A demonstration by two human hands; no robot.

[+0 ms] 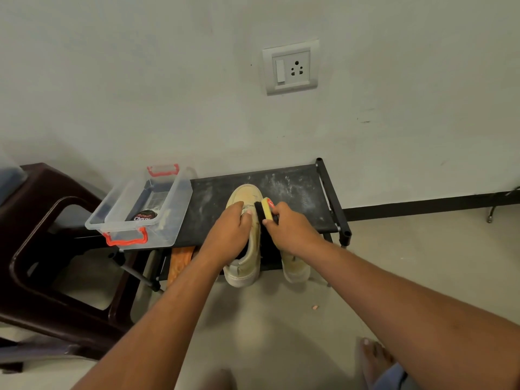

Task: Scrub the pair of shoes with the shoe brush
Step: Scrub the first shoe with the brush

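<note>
Shoe in hand: a cream sneaker (pixel 247 196) lies on the black rack top, toe towards the wall, and its heel end reaches past the rack's front edge towards me.
Shoe brush (pixel 266 209): yellow back with a red mark at its far end. The black bristles face left and press against the sneaker's right side, just behind the toe.
My right hand (pixel 291 230): clenched round the brush, with the fingers wrapped over its back.
My left hand (pixel 229 232): it grasps the sneaker from the left, fingers curled over the upper and their tips close to the bristles.
Second shoe (pixel 296 268): same cream colour. Only its heel end shows, below my right wrist at the front of the rack, just beside the first shoe. I cannot tell what it rests on.
Rack (pixel 298 184): low, black-framed, set against the wall, its top smeared with pale dust.
Clear box (pixel 177 209): red handles, sits on the rack's left end and overhangs the front edge.
Polish tin (pixel 144 216): dark and round, inside the box.
Orange thing (pixel 180 263): on the level under the rack top, left of the shoes. Too hidden to name.
Brown plastic chair (pixel 42 220): left of the rack, near the box.
Wall socket (pixel 291 67): white, on the wall high above the rack.
My foot (pixel 372 358): bare, on the grey floor at lower right.
</note>
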